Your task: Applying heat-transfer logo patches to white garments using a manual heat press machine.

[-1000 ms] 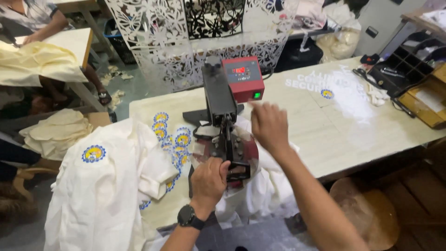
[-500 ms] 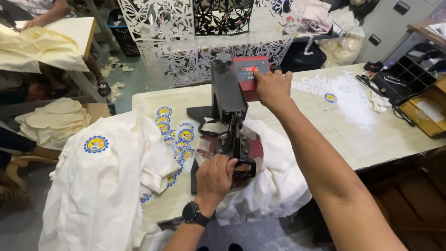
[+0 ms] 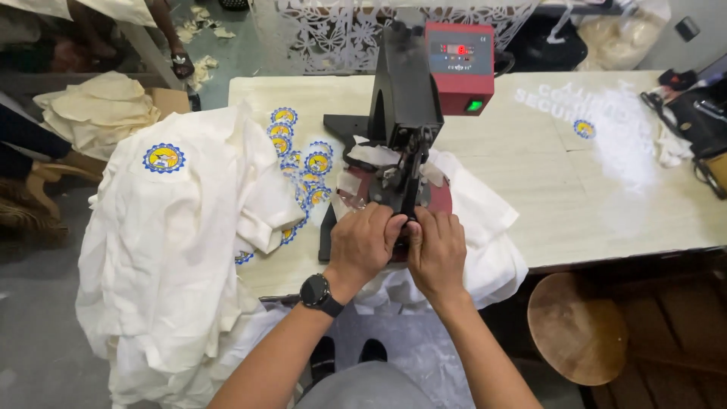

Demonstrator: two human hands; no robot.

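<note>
At the near edge of the pale wooden worktable (image 3: 606,204), both hands are wrapped around the black lever handle (image 3: 405,227) of a black heat press machine with a red control box (image 3: 413,91). Closed around the handle's left side is the left hand (image 3: 367,244), a black wristwatch (image 3: 320,294) on its wrist, fingers curled fully round; the right hand (image 3: 438,254) closes on the right side, its knuckles touching those of the left. Just beyond the fingertips sits the round dark-red platen (image 3: 439,198), with crumpled white cloth (image 3: 485,227) spread under and around it and falling over the table edge below both wrists. Left of the left hand's fingers lies a scatter of round blue-and-yellow embroidered badges (image 3: 299,155), and further left a heap of white shirts (image 3: 174,242), one bearing the same badge. Right of the right hand, below the table, stands a round wooden stool (image 3: 579,327).
</note>
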